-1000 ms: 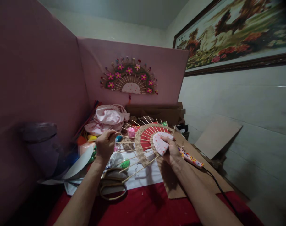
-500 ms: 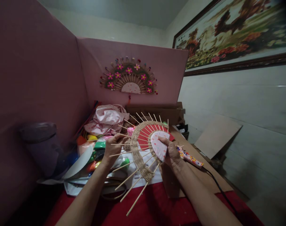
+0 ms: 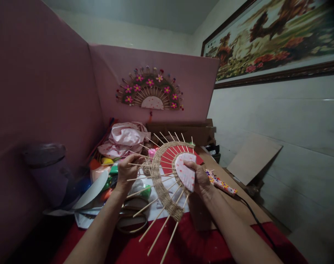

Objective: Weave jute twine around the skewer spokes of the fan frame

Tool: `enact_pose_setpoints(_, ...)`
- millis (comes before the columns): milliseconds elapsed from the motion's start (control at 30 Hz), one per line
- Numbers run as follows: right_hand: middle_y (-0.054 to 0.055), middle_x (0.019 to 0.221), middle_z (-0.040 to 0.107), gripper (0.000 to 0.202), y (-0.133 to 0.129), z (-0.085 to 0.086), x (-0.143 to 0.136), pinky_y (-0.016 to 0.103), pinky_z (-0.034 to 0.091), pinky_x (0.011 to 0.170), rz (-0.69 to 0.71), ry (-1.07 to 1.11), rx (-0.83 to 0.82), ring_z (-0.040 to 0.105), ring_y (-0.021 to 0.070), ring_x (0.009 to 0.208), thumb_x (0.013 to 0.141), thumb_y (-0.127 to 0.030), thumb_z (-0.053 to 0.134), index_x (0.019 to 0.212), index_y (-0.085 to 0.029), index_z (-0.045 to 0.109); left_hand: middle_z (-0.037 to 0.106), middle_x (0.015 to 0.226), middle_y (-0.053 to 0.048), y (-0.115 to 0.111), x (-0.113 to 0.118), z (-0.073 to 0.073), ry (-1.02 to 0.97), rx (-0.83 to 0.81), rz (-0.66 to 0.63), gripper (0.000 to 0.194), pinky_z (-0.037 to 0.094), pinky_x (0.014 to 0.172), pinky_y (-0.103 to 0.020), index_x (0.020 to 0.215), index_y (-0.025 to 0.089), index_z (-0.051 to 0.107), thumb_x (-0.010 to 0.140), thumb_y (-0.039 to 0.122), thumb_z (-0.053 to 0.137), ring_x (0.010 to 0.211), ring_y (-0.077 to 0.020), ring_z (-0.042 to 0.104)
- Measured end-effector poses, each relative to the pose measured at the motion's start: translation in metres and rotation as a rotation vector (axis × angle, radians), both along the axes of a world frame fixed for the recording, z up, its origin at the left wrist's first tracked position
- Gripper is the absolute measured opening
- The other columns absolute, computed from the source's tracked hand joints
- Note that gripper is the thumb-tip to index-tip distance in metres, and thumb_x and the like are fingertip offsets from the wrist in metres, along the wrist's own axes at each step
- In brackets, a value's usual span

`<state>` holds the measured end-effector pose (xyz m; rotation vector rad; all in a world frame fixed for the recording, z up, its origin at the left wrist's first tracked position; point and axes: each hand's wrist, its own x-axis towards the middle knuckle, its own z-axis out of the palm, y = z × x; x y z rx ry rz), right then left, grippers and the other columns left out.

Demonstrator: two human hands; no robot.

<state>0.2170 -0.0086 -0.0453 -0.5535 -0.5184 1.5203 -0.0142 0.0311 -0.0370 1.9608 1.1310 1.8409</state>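
A half-round fan frame point(image 3: 167, 183) of thin wooden sticks, with a band of woven twine across them, is held over the table. My right hand point(image 3: 201, 179) grips its white, red-dotted half-disc centre point(image 3: 185, 171), thumb on top. At the left side of the frame, my left hand point(image 3: 127, 171) is closed, fingertips pinched beside the outer stick ends. Whatever lies between those fingertips is too small to make out. Just behind them sits a ball of twine point(image 3: 147, 169), partly hidden by the sticks.
A finished flowered fan point(image 3: 150, 90) hangs on the pink panel. Pink cloth point(image 3: 127, 137) and colourful packets point(image 3: 108, 192) lie at left, near scissors point(image 3: 132, 222). A patterned glue gun point(image 3: 220, 183) with a black cord rests on cardboard point(image 3: 238, 205) at right.
The fan frame has turned slightly, its lower sticks swinging down and to the right. My left hand has shifted a little left and up along the stick ends; my right hand keeps its grip.
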Motion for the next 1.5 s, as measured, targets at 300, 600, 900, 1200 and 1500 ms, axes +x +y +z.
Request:
enact_pose_setpoints(300, 0.007, 0.067, 0.07, 0.014, 0.003, 0.002, 0.007, 0.028, 0.056, 0.057, 0.025, -0.058, -0.057, 0.065, 0.017, 0.056, 0.066, -0.007, 0.057, 0.079, -0.01, 0.061, 0.067, 0.069, -0.003, 0.013, -0.021, 0.0, 0.145, 0.16, 0.207, 0.013, 0.043, 0.062, -0.025, 0.073, 0.019, 0.067, 0.073, 0.03, 0.06, 0.064, -0.0156, 0.06)
enact_pose_setpoints(600, 0.006, 0.067, 0.069, 0.015, 0.007, 0.004, 0.012, 0.031, 0.056, 0.063, -0.023, -0.076, -0.042, 0.067, 0.0197, 0.064, 0.066, -0.008, 0.057, 0.08, -0.012, 0.061, 0.068, 0.069, -0.001, 0.013, -0.025, 0.001, 0.135, 0.177, 0.252, 0.011, 0.044, 0.06, -0.022, 0.072, 0.018, 0.066, 0.073, 0.028, 0.061, 0.062, -0.0132, 0.06)
enact_pose_setpoints(900, 0.006, 0.064, 0.068, 0.01, -0.002, 0.008, 0.011, 0.025, 0.054, 0.055, 0.081, -0.155, -0.093, 0.064, 0.0156, 0.053, 0.07, -0.008, 0.055, 0.078, -0.01, 0.061, 0.065, 0.064, -0.001, 0.014, -0.021, 0.0, -0.012, 0.04, 0.051, 0.014, 0.042, 0.056, -0.022, 0.07, 0.017, 0.067, 0.067, 0.031, 0.066, 0.058, -0.012, 0.056)
enact_pose_setpoints(1200, 0.008, 0.074, 0.07, 0.016, -0.006, 0.002, 0.006, 0.026, 0.054, 0.063, 0.224, -0.11, -0.054, 0.066, 0.0157, 0.063, 0.073, -0.009, 0.05, 0.086, -0.008, 0.06, 0.057, 0.051, 0.002, 0.005, -0.001, 0.002, -0.192, -0.197, -0.181, 0.018, 0.037, 0.047, -0.019, 0.06, 0.014, 0.066, 0.06, 0.031, 0.07, 0.049, -0.0082, 0.047)
enact_pose_setpoints(1500, 0.007, 0.069, 0.069, 0.016, -0.01, 0.004, 0.002, 0.024, 0.053, 0.058, 0.25, -0.12, -0.069, 0.065, 0.0151, 0.058, 0.073, -0.009, 0.05, 0.085, -0.009, 0.06, 0.063, 0.055, -0.002, 0.004, 0.009, -0.001, -0.327, -0.34, -0.265, 0.022, 0.042, 0.049, -0.022, 0.06, 0.013, 0.066, 0.053, 0.032, 0.073, 0.05, -0.0108, 0.052)
